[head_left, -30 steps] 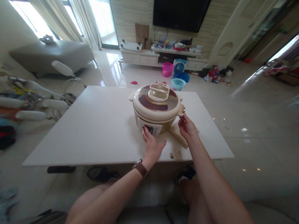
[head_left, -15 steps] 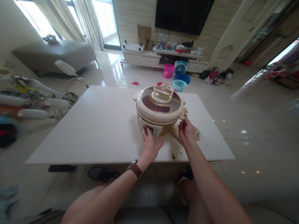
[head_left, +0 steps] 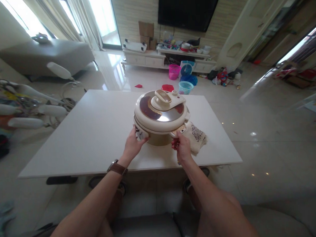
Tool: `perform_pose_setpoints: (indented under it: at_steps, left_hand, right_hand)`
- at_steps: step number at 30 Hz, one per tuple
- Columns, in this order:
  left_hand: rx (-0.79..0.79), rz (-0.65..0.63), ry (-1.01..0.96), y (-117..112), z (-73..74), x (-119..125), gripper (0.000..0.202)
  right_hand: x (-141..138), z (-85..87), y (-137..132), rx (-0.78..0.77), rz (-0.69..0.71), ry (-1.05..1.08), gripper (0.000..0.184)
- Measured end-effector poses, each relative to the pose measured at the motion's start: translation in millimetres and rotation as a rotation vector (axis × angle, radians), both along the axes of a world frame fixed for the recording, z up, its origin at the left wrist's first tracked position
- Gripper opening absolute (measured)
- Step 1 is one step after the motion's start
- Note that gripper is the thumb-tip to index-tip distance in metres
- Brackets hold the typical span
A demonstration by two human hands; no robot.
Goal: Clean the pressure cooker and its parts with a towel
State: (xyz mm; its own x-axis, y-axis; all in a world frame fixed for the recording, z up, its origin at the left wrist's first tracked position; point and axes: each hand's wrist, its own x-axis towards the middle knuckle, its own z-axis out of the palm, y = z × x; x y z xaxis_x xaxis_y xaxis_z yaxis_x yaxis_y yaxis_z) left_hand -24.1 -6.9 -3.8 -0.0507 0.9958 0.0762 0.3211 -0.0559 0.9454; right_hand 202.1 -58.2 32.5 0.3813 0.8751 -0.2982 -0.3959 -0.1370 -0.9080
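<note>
A cream electric pressure cooker (head_left: 158, 141) with a brown and silver lid stands on the white table (head_left: 78, 135) before me. My left hand (head_left: 133, 143) grips its left front side at the control panel, fingers round the far edge and thumb spread in front; the fingertips are partly hidden. At the front right, my right hand (head_left: 181, 145) has its fingers curled under the cooker's side handle, thumb on top. Just right of that hand lies a folded beige cloth (head_left: 197, 136) with a dark pattern, partly behind the cooker.
Beyond the table, a pink basket (head_left: 174, 72), a light blue basket (head_left: 185, 87) and a red basin (head_left: 167, 87) are on the tiled floor. Exercise equipment with white padded rollers (head_left: 52, 110) is close to the left. My legs are under the table's front edge.
The cooker has turned clockwise seen from above: its panel swung left and its side handle came round towards me. Both hands moved left with it. More of the cloth shows.
</note>
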Motion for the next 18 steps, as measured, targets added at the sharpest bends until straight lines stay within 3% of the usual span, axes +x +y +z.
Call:
perform_pose_setpoints:
  at_steps: [3, 7, 11, 18]
  left_hand:
    - [-0.002, 0.026, -0.076, -3, 2.7, 7, 0.102]
    - [-0.016, 0.045, -0.055, -5, 2.5, 9, 0.104]
    - [-0.009, 0.062, -0.027, -2, -0.9, 5, 0.104]
    - [0.035, 0.096, 0.015, 15, -7.7, -1, 0.088]
  right_hand:
    - [17, 3.7, 9, 0.021, -0.045, 0.038, 0.052]
    - [33, 10.2, 22, 0.053, -0.143, 0.22, 0.032]
    - [34, 13.0, 34, 0.029, -0.142, 0.241, 0.021]
    - [33, 11.2, 41, -0.001, -0.016, 0.01, 0.043]
